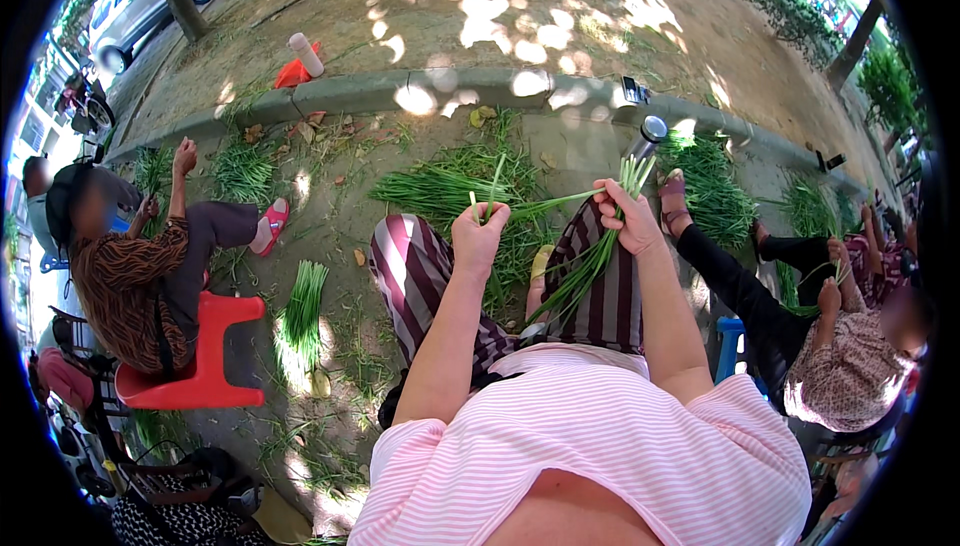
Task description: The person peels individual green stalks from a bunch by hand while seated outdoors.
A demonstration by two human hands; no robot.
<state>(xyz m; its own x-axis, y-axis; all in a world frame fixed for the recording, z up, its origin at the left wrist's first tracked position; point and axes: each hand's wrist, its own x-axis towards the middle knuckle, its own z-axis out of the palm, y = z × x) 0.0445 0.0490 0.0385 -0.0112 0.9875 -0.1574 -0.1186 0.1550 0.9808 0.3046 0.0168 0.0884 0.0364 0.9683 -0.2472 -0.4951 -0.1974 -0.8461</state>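
Note:
My right hand (630, 221) is closed around a loose bunch of long, thin green stalks (587, 276) that look like garlic chives. Their pale ends poke up above the fingers and the green ends hang down over my thigh. To its left, my left hand (479, 234) pinches a couple of stalks (495, 186). A few more stalks (550, 203) stretch across the gap between the two hands. Beyond and between my knees lies a wide heap of the same stalks (440, 184) on the ground.
A neat bundle of stalks (304, 306) lies on my left. At left a person sits on a red stool (235, 346); others sit at right, among more stalk piles (710, 186). Ahead, a steel flask (648, 136) stands near a low curb (370, 93), where a pink bottle (306, 56) rests.

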